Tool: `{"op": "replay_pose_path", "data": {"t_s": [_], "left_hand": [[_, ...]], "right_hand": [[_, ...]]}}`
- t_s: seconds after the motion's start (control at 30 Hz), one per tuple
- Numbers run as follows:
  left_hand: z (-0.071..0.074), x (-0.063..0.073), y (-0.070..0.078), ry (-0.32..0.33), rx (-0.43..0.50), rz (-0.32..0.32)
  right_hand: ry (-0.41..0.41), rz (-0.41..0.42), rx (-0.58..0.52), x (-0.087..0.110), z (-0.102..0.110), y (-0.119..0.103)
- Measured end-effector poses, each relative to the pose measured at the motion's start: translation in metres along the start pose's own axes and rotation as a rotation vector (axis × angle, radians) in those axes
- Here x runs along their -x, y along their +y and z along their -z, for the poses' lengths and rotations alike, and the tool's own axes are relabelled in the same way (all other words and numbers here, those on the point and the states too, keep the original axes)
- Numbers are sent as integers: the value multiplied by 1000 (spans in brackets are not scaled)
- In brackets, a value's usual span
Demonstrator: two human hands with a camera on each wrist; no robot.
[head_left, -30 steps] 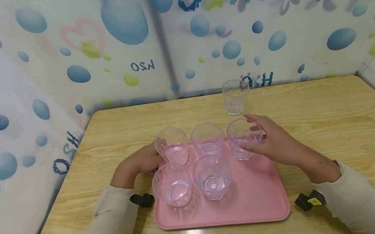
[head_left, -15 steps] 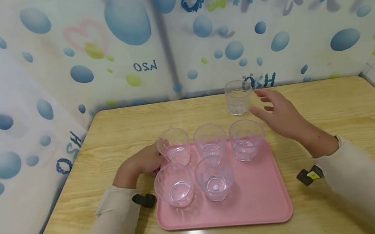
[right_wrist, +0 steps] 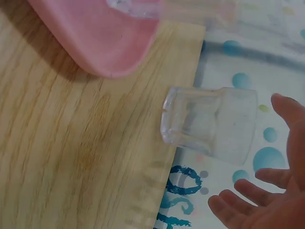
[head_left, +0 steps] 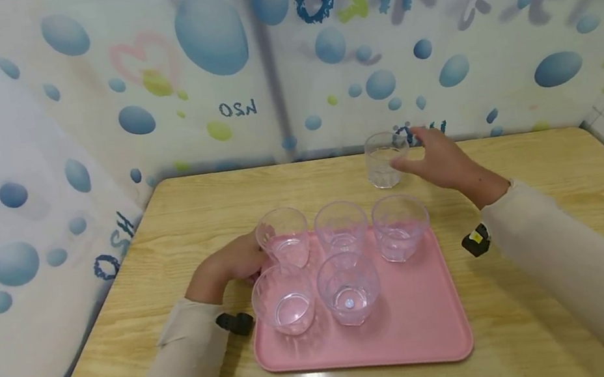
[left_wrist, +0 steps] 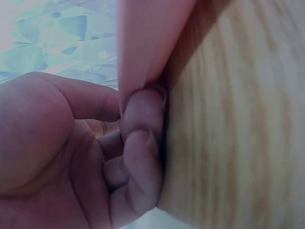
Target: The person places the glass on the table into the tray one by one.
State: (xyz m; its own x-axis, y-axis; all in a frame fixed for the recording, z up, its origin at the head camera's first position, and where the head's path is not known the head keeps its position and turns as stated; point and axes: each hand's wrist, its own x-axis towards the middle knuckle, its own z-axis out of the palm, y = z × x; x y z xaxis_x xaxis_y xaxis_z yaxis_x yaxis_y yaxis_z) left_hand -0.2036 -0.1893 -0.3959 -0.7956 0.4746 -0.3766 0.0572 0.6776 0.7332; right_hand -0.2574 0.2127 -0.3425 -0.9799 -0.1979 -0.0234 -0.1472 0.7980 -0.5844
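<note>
A pink tray [head_left: 419, 328] lies on the table, bearing several clear plastic cups. Three cups form its far row, among them the far-right cup [head_left: 401, 229]; the near row has a left cup [head_left: 284, 303] and a middle cup [head_left: 349, 293]. My left hand [head_left: 238, 258] pinches the tray's left rim: in the left wrist view the thumb is on the rim and curled fingers [left_wrist: 143, 162] tuck beneath it. Beyond the tray, one more clear cup [head_left: 384, 165] stands upright. My right hand [head_left: 442, 159] is beside it, thumb and fingers spread apart, clear of the cup in the right wrist view.
The wooden table [head_left: 551, 228] ends at the back against a wall covering [head_left: 307, 69] printed with blue and green drops. Table surface extends right of the tray. A bare stretch of tray lies at its near right corner.
My right hand has moved from the tray's far-right cup, away and up to the lone cup at the back. The left hand keeps its hold on the tray rim.
</note>
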Motion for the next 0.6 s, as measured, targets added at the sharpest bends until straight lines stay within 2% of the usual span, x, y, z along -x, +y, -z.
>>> {"op": "replay_pose_path", "data": {"t_s": [0.3, 0.6], "left_hand": [[2, 1, -2, -7, 7, 2], [2, 0, -5, -8, -1, -1]], "right_hand": [[-90, -34, -27, -16, -9, -2], [-126, -60, -41, -22, -14, -2]]}}
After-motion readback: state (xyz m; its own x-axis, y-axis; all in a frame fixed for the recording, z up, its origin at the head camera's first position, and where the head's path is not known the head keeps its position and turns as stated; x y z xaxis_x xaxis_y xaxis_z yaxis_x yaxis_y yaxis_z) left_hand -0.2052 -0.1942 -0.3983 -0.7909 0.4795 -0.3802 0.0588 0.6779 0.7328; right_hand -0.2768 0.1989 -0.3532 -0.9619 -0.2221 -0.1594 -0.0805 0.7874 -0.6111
